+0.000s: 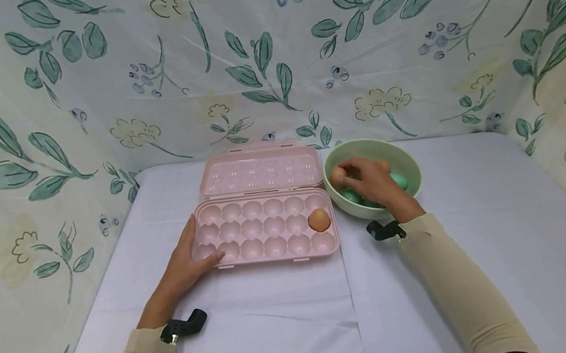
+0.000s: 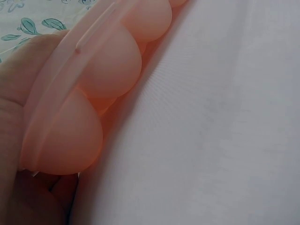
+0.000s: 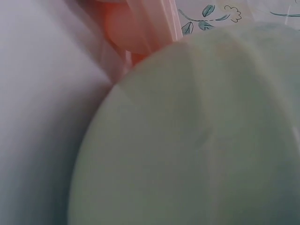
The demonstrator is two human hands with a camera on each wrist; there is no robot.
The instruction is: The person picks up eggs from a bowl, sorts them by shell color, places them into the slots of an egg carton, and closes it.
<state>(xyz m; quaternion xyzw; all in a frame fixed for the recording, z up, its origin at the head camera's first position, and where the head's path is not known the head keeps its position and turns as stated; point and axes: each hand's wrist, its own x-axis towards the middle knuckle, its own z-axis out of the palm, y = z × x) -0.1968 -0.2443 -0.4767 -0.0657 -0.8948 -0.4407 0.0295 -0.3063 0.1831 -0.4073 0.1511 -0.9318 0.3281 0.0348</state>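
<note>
A pink plastic egg tray (image 1: pixel 267 260) lies with its lid (image 1: pixel 260 170) folded back behind it. One brown egg (image 1: pixel 319 220) sits in the middle row, in the rightmost cup. My left hand (image 1: pixel 184 266) grips the tray's left end, thumb over the front rim; the left wrist view shows fingers below the tray edge (image 2: pixel 61 93). Over the pale green bowl (image 1: pixel 405 153), my right hand (image 1: pixel 373 179) pinches another brown egg (image 1: pixel 338 178) near the bowl's left side. In the right wrist view, the bowl's outer wall (image 3: pixel 154 140) hides this hand.
Inside the bowl are green eggs (image 1: pixel 399 180) and a further brown one (image 1: pixel 384 166), partly covered by the right hand. The bowl stands close against the tray's right side. White cloth (image 1: pixel 293 326) covers the table, and a floral curtain (image 1: pixel 265 52) hangs behind it.
</note>
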